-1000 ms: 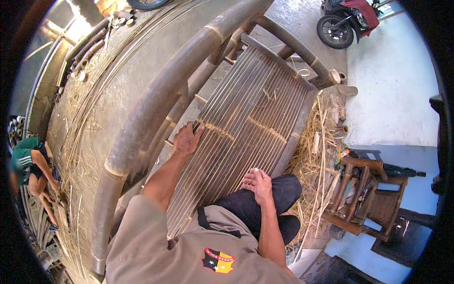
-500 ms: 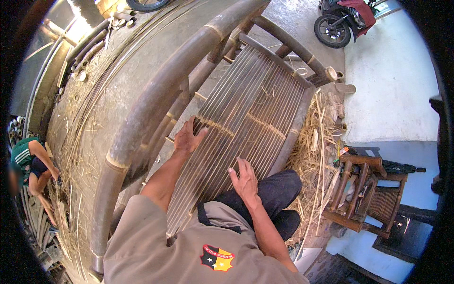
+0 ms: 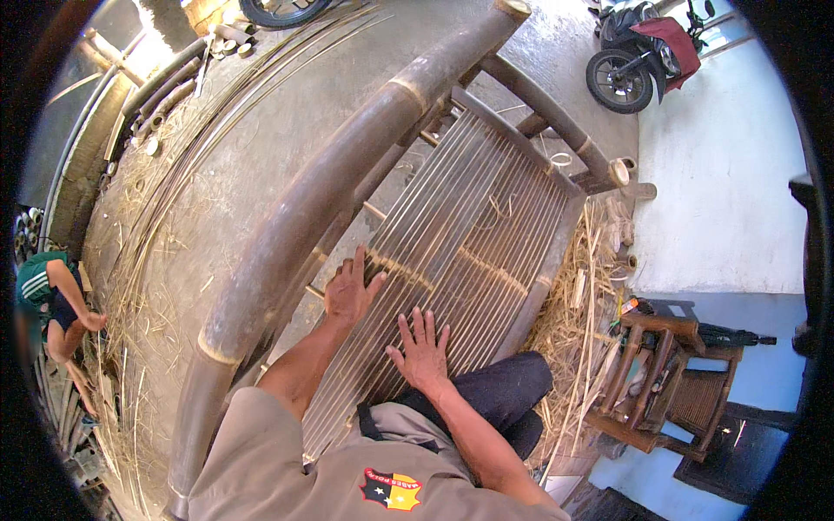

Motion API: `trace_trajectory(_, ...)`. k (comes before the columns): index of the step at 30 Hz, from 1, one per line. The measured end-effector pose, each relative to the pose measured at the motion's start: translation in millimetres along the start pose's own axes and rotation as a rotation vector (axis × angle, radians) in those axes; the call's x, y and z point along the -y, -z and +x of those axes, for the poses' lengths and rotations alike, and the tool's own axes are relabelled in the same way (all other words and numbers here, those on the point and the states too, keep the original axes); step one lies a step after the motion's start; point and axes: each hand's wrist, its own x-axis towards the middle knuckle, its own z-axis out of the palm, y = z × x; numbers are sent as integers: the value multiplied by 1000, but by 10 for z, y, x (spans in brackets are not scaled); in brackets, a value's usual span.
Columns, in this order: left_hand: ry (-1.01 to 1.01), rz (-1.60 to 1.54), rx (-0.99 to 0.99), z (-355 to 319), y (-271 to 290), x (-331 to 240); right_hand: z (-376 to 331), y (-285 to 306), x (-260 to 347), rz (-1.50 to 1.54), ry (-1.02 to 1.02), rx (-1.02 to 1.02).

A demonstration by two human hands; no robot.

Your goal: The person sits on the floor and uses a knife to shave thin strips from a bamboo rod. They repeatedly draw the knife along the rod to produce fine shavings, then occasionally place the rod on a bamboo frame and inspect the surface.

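Before me is a large dark bamboo frame, with a thick bamboo pole (image 3: 295,204) along its left side. Narrow bamboo slats (image 3: 452,195) lie lengthwise in it as a flat, ribbed surface, with pale bands crossing them. My left hand (image 3: 351,291) rests on the slats near their left edge, fingers apart and holding nothing. To its right and closer to me, my right hand (image 3: 421,349) lies on the slats with fingers spread and nothing in it. A thin curled strip (image 3: 502,208) sits on the slats farther off.
Straw-like shavings (image 3: 569,304) heap along the frame's right side. A bamboo chair (image 3: 651,382) stands at the right, and a red motorcycle (image 3: 647,61) at the far right. Long thin strips (image 3: 178,143) lie on the floor at left. Another person (image 3: 61,304) crouches at the left edge.
My right hand has moved left and come down with its fingers spread over the slats. My left hand's fingers have stretched out. The whole view has shifted slightly.
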Motion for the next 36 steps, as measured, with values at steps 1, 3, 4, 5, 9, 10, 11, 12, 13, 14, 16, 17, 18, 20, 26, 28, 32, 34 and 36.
trace_trajectory(1,13,-11,19,5,14,-5,2,-15,-6,11,7,-17)
trace_trajectory(3,50,-17,70,8,41,-21,7,-22,-19,2,4,-5)
trace_trajectory(4,44,0,67,7,52,-30,10,-18,-22,15,2,0)
trace_trajectory(5,19,1,46,0,64,-36,13,-11,-24,16,2,1)
trace_trajectory(9,-4,36,67,1,80,-50,26,14,-16,-1,9,28)
trace_trajectory(10,-11,33,61,4,78,-51,27,16,-14,-41,0,81)
trace_trajectory(11,-7,7,75,10,78,-45,27,16,-13,-45,-5,88)
trace_trajectory(12,-14,20,65,14,74,-46,28,16,-13,-12,7,46)
trace_trajectory(13,-21,29,52,19,75,-40,27,14,-13,-5,3,52)
trace_trajectory(14,-18,35,71,20,73,-41,25,11,-14,-6,5,41)
trace_trajectory(16,8,-28,92,16,78,-39,18,3,-18,2,7,36)
trace_trajectory(17,22,-46,95,6,83,-41,13,-3,-21,-1,10,28)
trace_trajectory(18,19,-73,63,-2,88,-45,8,-9,-26,-14,17,12)
trace_trajectory(20,41,-65,55,-22,102,-56,0,-21,-35,-4,6,25)
trace_trajectory(26,51,-39,34,-39,113,-76,-33,-40,-35,-57,8,15)
trace_trajectory(28,53,-33,33,-51,87,-63,-41,-46,-30,-100,0,31)
trace_trajectory(32,-2,-94,-38,-76,39,-43,-46,-50,-48,-52,-21,33)
trace_trajectory(34,18,-90,-28,-82,36,-53,-54,-48,-78,15,-9,9)
trace_trajectory(36,29,-93,-12,-81,51,-67,-71,-50,-120,56,3,15)
